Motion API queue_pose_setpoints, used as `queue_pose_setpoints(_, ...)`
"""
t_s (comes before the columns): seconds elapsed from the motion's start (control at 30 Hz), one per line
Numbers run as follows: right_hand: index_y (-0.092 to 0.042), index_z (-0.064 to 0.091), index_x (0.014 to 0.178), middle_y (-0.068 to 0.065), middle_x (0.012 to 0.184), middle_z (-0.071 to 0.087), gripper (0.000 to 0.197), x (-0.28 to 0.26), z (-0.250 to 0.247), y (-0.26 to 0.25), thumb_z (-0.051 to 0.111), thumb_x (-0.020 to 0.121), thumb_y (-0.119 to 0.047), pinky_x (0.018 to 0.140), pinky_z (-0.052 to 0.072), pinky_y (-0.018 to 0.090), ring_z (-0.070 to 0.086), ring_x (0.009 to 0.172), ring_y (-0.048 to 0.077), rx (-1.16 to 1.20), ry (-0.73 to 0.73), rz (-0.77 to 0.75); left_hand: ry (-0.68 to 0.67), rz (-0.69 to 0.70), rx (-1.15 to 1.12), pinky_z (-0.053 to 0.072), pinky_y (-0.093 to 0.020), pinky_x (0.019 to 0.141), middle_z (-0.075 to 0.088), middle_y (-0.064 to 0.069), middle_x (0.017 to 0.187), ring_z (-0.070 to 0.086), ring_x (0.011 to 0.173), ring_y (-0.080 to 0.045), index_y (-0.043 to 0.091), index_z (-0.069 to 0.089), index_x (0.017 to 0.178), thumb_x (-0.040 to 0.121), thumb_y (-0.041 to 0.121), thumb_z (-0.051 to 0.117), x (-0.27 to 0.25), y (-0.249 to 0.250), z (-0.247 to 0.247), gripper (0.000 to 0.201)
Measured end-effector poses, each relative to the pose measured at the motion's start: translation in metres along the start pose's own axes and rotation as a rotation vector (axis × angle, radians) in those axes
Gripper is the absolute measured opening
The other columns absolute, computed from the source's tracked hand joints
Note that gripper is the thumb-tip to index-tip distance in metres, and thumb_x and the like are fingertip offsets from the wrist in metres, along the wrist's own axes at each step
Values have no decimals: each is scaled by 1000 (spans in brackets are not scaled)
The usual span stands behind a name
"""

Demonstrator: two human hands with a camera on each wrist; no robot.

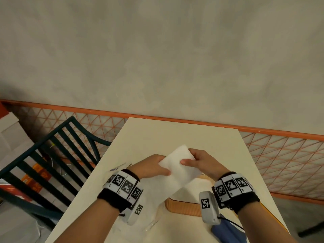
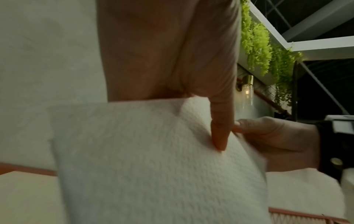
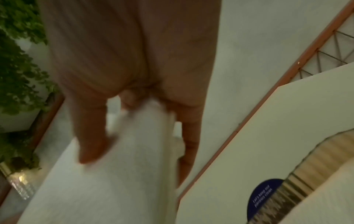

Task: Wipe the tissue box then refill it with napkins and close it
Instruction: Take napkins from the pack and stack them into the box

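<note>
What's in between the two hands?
A stack of white napkins. The left hand grips one side and the right hand grips the other, above the table. The head view shows it best.

Beyond our fingers [image 1: 192, 153] the bench [image 1: 175, 134] lies bare up to its far edge, where the orange mesh railing [image 1: 263, 132] and the wall close the way. Under the napkin stack [image 1: 178, 165] we hold, the wicker tissue box [image 1: 182, 206] blocks the near side. Left of our fingers, past the bench edge, a dark slatted chair [image 1: 57, 146] stands in the way.
</note>
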State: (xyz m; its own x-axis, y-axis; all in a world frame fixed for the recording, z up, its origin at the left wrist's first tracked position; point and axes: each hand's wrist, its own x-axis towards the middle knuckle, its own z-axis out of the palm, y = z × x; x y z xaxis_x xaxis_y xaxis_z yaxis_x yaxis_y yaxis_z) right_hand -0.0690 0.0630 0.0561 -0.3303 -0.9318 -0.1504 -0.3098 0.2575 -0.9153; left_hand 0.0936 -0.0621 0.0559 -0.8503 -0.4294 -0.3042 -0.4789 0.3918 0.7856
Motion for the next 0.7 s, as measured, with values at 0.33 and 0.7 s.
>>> queue_pose_setpoints(0.33, -17, 50, 112, 2, 107, 61, 17, -28, -27, 58, 50, 95, -16, 76, 49, 25, 59, 97, 17, 42, 347, -7, 313, -43, -624, 48, -33, 85, 66, -3, 105, 61, 96, -19, 22, 59, 99, 89, 11, 61, 33, -30, 49, 15)
queue_pose_setpoints(0.7, -10, 44, 124, 8, 106, 59, 29, -20, -12, 93, 43, 95, -10, 80, 43, 32, 53, 92, 23, -122, 579, 254, 451, -48, -222, 48, -33, 96, 63, -8, 119, 59, 108, -24, 10, 52, 126, 95, 10, 45, 63, -37, 87, 32)
